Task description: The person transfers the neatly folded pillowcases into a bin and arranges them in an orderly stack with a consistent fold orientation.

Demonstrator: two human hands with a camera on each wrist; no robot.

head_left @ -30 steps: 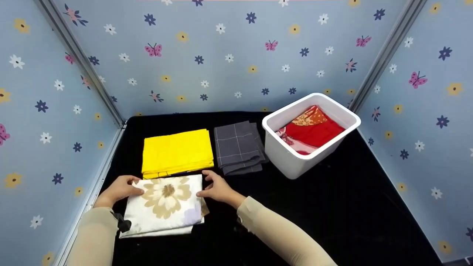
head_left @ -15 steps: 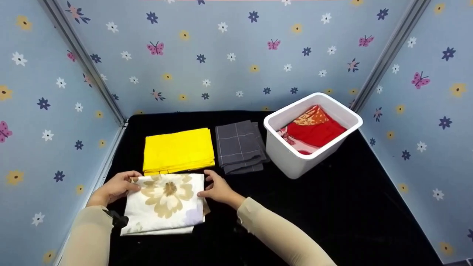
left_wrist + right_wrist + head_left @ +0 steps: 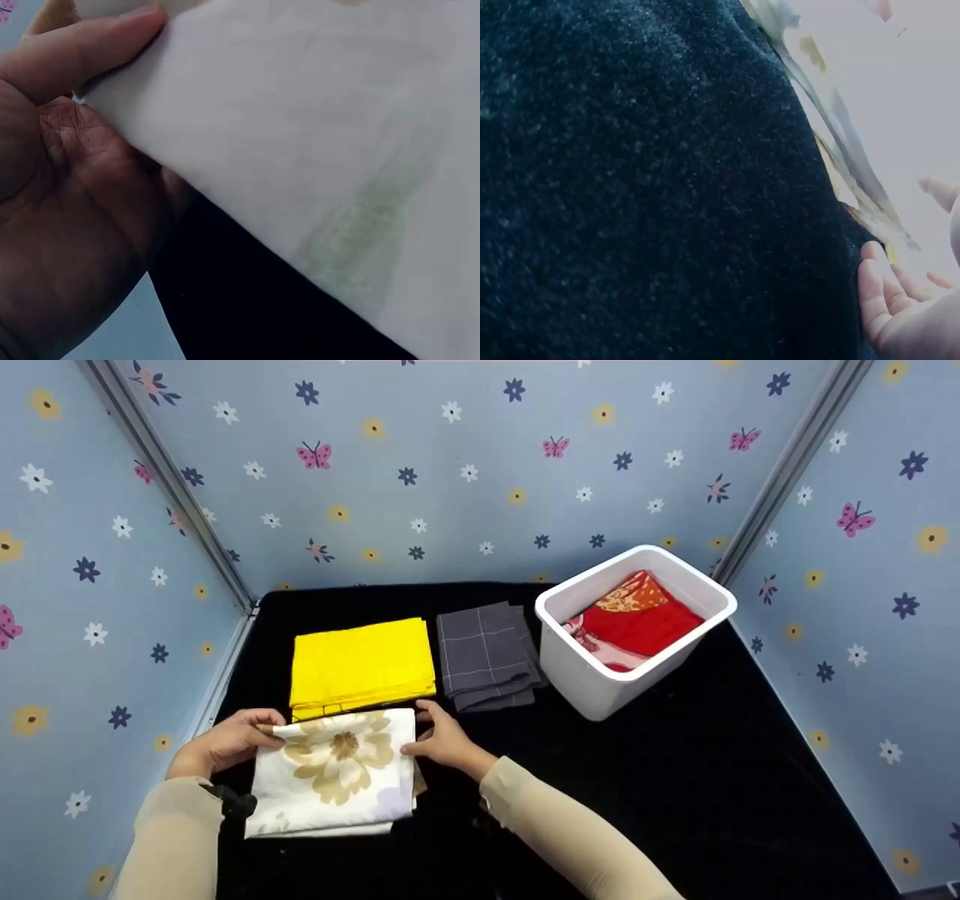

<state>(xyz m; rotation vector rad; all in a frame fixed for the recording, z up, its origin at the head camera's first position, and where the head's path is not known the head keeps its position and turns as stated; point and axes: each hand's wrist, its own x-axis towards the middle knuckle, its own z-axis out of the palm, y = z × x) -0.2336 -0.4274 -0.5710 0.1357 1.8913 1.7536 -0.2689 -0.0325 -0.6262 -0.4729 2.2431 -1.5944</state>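
A folded white cloth with a beige flower print (image 3: 334, 772) lies on the black table near its front left. My left hand (image 3: 232, 739) grips the cloth's left edge. In the left wrist view the thumb (image 3: 90, 45) lies on top of the floral cloth (image 3: 315, 150) and the palm sits below its edge. My right hand (image 3: 442, 739) holds the right edge, thumb on the cloth and fingers at its far right corner. In the right wrist view curled fingers (image 3: 881, 292) sit beside the stacked layers of the floral cloth (image 3: 900, 90).
A folded yellow cloth (image 3: 361, 664) lies just behind the floral one, and a folded grey checked cloth (image 3: 484, 656) lies to its right. A white bin (image 3: 592, 682) holding red patterned fabric (image 3: 637, 622) stands at the back right. Flower-print walls (image 3: 465, 472) enclose the black table (image 3: 675, 780).
The floral cloth has slid a little away from me, and its far edge now meets the yellow cloth. Both hands stayed at its side edges and moved with it.
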